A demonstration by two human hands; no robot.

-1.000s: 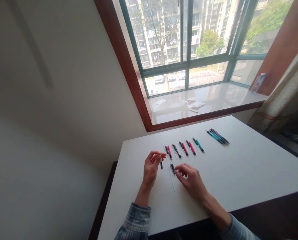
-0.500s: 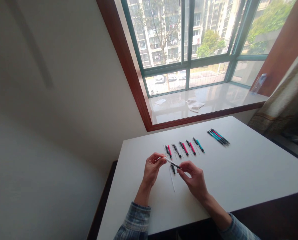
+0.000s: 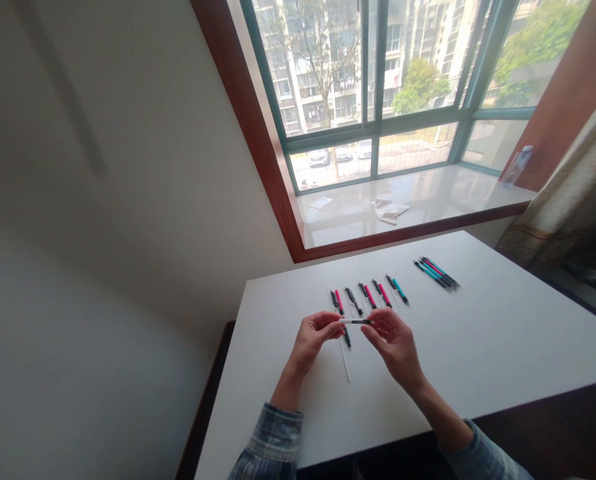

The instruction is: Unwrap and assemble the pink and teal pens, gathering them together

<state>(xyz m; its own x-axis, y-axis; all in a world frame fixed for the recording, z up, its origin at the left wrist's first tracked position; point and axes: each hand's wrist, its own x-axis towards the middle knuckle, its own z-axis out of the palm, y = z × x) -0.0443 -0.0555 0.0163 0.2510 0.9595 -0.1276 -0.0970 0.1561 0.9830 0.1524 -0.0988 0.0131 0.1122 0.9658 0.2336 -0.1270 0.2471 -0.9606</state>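
Between my two hands, a white and black pen barrel (image 3: 354, 322) lies nearly level above the table. My left hand (image 3: 314, 339) is closed in a pinch on its white end. At the black end, my right hand (image 3: 394, 345) pinches with thumb and fingertips. Below them on the table are a black pen part (image 3: 347, 339), partly hidden by my left fingers, and a thin white refill (image 3: 346, 365). Just beyond my hands runs a row of pen parts, among them a pink barrel (image 3: 339, 302), a black piece (image 3: 353, 301) and a teal barrel (image 3: 401, 292).
Several assembled pens (image 3: 437, 273) in teal, pink and black lie together at the back right of the white table (image 3: 508, 333). On the windowsill behind are a crumpled cloth (image 3: 391, 211) and a clear bottle (image 3: 518, 167). A wall stands to the left.
The pen barrel has turned from slanting down to the right to nearly level. My right hand has risen a little, and my left hand has shifted slightly right.
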